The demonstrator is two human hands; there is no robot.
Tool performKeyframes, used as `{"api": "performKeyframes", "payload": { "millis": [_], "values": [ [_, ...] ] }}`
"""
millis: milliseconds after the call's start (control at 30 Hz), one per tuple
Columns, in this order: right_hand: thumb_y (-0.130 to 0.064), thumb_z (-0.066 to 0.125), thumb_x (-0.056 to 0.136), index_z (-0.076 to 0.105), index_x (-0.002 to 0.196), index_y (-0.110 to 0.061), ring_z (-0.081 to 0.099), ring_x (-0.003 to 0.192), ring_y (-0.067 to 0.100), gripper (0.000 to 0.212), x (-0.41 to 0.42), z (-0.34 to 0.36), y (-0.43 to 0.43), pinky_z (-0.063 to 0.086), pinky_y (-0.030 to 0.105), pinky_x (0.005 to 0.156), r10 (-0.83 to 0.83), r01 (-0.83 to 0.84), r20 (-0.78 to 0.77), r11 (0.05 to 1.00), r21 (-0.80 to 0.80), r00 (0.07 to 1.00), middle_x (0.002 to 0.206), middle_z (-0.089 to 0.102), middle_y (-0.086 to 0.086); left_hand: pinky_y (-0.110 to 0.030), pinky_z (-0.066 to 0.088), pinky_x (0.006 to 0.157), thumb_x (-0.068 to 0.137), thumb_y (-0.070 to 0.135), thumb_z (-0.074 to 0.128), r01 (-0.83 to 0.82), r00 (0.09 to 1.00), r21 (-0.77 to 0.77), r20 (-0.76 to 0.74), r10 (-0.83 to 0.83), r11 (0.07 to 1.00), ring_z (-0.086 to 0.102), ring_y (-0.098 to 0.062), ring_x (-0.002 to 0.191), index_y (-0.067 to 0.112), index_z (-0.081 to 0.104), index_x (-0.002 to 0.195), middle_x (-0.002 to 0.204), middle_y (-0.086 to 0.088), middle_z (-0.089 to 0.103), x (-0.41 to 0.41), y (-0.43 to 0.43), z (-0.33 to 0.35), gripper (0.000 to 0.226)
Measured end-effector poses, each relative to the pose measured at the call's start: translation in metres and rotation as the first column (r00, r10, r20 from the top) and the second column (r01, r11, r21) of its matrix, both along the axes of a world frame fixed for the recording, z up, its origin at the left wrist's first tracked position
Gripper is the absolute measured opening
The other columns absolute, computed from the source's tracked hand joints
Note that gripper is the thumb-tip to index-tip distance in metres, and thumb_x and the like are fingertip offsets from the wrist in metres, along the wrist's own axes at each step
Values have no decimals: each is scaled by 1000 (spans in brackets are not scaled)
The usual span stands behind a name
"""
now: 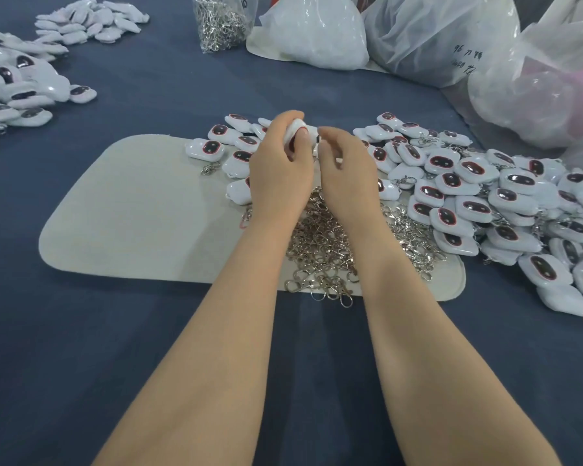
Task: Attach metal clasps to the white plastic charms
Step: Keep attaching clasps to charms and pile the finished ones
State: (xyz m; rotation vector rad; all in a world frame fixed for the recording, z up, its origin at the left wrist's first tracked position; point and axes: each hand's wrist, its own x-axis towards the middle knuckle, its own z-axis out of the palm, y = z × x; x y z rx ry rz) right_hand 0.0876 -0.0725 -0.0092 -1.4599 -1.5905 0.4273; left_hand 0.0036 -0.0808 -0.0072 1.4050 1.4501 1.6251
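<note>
We hold one white plastic charm with a dark, red-rimmed oval face (295,131) in the left hand (280,166), whose fingers curl round it, above the far edge of the pale grey rounded fabric mat (132,213). The right hand (347,166) sits close against the left, fingers bent toward the charm. We cannot tell whether it pinches a clasp, since the fingers hide the joint. We judge this to be the fitting step for one unit.

Progress: the heap of white charms (485,203) at the mat's right edge spreads onto the table. Several silver clasps show between its pieces, so we judge much of it finished. The loose pile of silver metal swivel clasps (320,243) at the mat's near edge is large, so considerable work remains. A group of face-up white charms (17,92) lies at the table's left edge and a group of face-down white pieces (88,21) at its far left corner. We cannot tell whether either carries clasps.

Surface: a table under dark blue cloth (148,381). Along its far edge stand a clear bag of spare clasps (221,25) and several translucent plastic sacks (435,38). Nothing of the room beyond the table shows.
</note>
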Motion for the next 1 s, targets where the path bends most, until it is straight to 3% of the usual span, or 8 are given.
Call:
{"api": "performKeyframes", "payload": {
  "millis": [167, 267, 367, 467, 567, 667, 833, 1000],
  "values": [
    [-30, 56, 93, 65, 94, -17, 43, 60, -1, 16, 6, 3, 1, 34, 9, 56, 37, -37, -12, 999, -23, 999, 68, 50, -13, -2, 36, 74, 100, 22, 39, -16, 1000, -59, 14, 17, 998, 51, 2, 88, 18, 53, 132, 97, 22, 53, -2, 0, 3, 35],
    [-32, 57, 93, 62, 96, -11, 47, 59, 1, 22, 14, 3, 4, 36, 8, 57, -115, 106, -194, 993, -58, 974, 69, 55, -9, -13, 38, 83, 97, 20, 43, -109, 982, -26, -160, 104, 994, 53, -11, 100, 17, 51, 132, 111, 7, 58, -8, 0, 3, 36],
    [-20, 54, 96, 58, 86, -7, 58, 62, 10, 17, 25, 18, 4, 49, 21, 60, -191, 226, -813, 971, -75, 551, 76, 62, 3, -33, 36, 93, 92, 21, 47, -347, 846, -71, -454, 279, 935, 46, -26, 116, 19, 54, 126, 128, -4, 52, -25, 3, -3, 36],
    [-9, 50, 96, 56, 88, -2, 60, 66, 16, 13, 34, 22, 6, 53, 19, 60, -132, 203, -972, 975, -92, 193, 87, 61, 11, -40, 29, 103, 91, 29, 49, -404, 796, -258, -572, 198, 878, 39, -30, 124, 21, 52, 128, 136, -5, 45, -33, 2, -10, 38],
    [-4, 48, 92, 52, 120, -2, 61, 79, 18, 28, 29, 16, 8, 53, 20, 68, -277, 198, -797, 960, -200, 538, 94, 61, 8, -43, 25, 104, 89, 32, 51, -388, 750, -345, -657, 76, 855, 37, -31, 127, 22, 49, 129, 138, -5, 41, -32, 1, -15, 41],
    [-20, 54, 91, 56, 125, -12, 58, 106, 13, 35, 20, 11, 0, 45, 24, 92, -198, 172, -104, 961, -217, 975, 117, 63, 2, -42, 26, 101, 88, 28, 53, -398, 729, -347, -682, 63, 849, 36, -32, 127, 23, 47, 130, 139, -5, 39, -33, 1, -17, 43],
    [-46, 67, 81, 57, 123, -24, 47, 121, 27, 49, 8, 6, -9, 39, 43, 103, 109, 81, 412, 905, -418, 905, 127, 55, 4, -42, 26, 99, 86, 30, 53, -435, 718, -349, -691, 86, 830, 36, -32, 126, 16, 42, 130, 138, -10, 40, -31, 3, -19, 48],
    [-37, 67, 85, 62, 96, -21, 58, 102, 22, 20, 8, 8, -11, 48, 40, 90, 138, 26, 381, 918, -397, 914, 95, 58, -2, -42, 27, 98, 90, 33, 50, -448, 692, -325, -716, 94, 833, 36, -32, 127, 17, 43, 129, 136, -8, 44, -29, 5, -23, 43]
  ]
}}
